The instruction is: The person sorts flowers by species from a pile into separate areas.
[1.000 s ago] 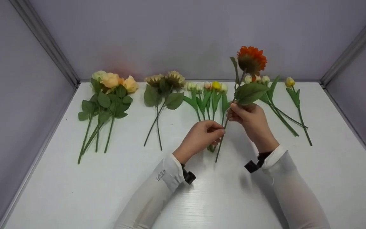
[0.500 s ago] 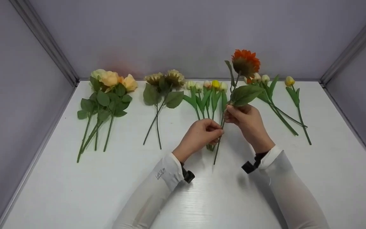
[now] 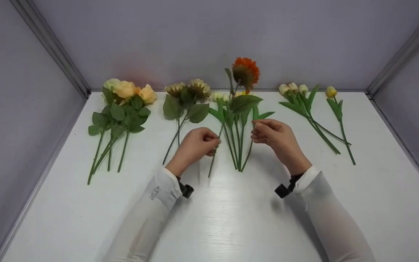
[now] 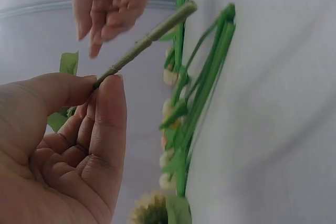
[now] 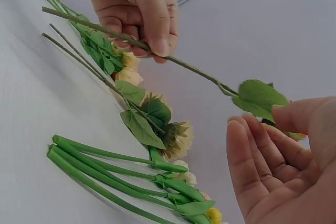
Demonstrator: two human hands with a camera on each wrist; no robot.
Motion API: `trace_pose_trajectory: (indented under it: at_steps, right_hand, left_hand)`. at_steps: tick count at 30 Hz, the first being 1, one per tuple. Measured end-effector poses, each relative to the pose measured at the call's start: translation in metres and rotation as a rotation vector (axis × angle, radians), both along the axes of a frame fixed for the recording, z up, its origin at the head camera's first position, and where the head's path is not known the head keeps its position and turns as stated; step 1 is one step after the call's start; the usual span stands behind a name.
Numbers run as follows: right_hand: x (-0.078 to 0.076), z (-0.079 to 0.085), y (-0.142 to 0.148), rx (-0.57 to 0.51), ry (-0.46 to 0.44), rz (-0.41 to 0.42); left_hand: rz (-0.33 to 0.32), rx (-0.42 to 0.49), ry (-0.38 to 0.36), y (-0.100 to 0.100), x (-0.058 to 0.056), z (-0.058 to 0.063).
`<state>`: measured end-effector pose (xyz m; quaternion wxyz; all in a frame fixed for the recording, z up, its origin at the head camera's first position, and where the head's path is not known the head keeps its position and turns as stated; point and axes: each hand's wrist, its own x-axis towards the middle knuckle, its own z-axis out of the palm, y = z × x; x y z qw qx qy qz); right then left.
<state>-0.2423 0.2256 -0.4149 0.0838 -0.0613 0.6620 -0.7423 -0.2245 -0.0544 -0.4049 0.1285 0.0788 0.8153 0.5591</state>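
My left hand (image 3: 196,145) pinches the thin stem (image 4: 149,38) of an orange sunflower (image 3: 245,74) between thumb and fingers. Its bloom leans up and away, and a broad leaf (image 3: 245,103) covers part of the tulips behind. My right hand (image 3: 276,142) is just to the right of that flower, fingers loosely bent and holding nothing. In the right wrist view, the thumb and fingers of the right hand (image 5: 283,161) stand apart near the flower's leaf (image 5: 261,98). A bunch of tulips (image 3: 239,145) lies on the table between the hands, blooms partly hidden.
On the white table (image 3: 224,218), peach roses (image 3: 126,90) lie at the left, beside two pale sunflowers (image 3: 199,88). More tulips (image 3: 315,123) rest right of the hands, with a single yellow tulip (image 3: 331,91) beyond. Grey walls enclose the back and sides.
My right hand has let go of the orange sunflower's stem and stays near the same place. My left hand has carried the flower leftward, uncovering the tulips on the right.
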Motion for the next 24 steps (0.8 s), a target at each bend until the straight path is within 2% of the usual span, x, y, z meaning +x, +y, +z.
trace_pose_trajectory:
  at_steps: [6,10,17,24]
  right_hand:
    - [0.000,0.001,-0.001,0.000,0.000,0.005]
    - [-0.001,0.000,-0.002,0.006,-0.007,0.003]
    - [-0.001,-0.002,-0.002,0.008,-0.014,0.007]
    - [-0.001,-0.002,-0.002,0.019,-0.016,0.003]
  left_hand:
    - [0.155,-0.109,-0.051,-0.061,-0.016,0.003]
    - [0.219,-0.156,-0.090,-0.086,-0.021,-0.003]
    - [0.259,-0.173,-0.117,-0.096,-0.024,-0.023]
    - [0.278,-0.230,-0.110,-0.095,-0.023,-0.029]
